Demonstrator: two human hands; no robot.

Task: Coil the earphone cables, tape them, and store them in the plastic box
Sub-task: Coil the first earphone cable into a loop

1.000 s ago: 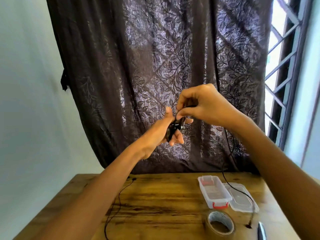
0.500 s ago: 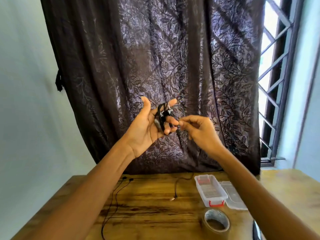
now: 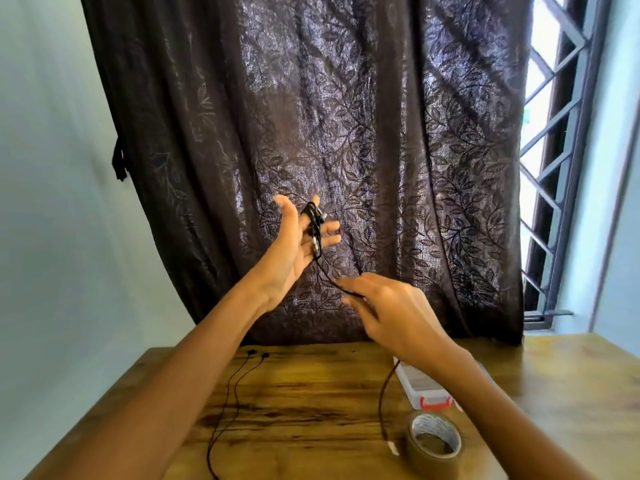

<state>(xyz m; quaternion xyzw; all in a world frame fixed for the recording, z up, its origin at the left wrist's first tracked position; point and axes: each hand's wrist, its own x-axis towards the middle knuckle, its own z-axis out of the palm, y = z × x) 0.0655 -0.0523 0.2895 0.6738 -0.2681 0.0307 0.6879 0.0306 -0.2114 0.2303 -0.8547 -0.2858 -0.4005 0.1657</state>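
Earphone cable [image 3: 314, 233] hangs down to our wooden table [image 3: 294, 452], its end beside the tape roll [image 3: 434, 441]. The plastic box [image 3: 420, 393] sits just behind. Higher up, our right hand [image 3: 394, 313] pinches the cable. It is wound round the straight, spread fingers of our left hand [image 3: 291, 251], before the dark curtain [image 3: 346, 116].

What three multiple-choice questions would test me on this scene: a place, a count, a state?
1. Where is the tape roll? A. on the table beside the plastic box B. on a wrist C. inside the box
2. How many earbuds lie on the table? A. one B. two C. four
3. The earphone cable on the left hand is A. taped B. partly coiled, its tail in the right hand C. unwound
1 A: it sits by the box. 2 B: two black buds show. 3 B: a tail runs to the right hand.
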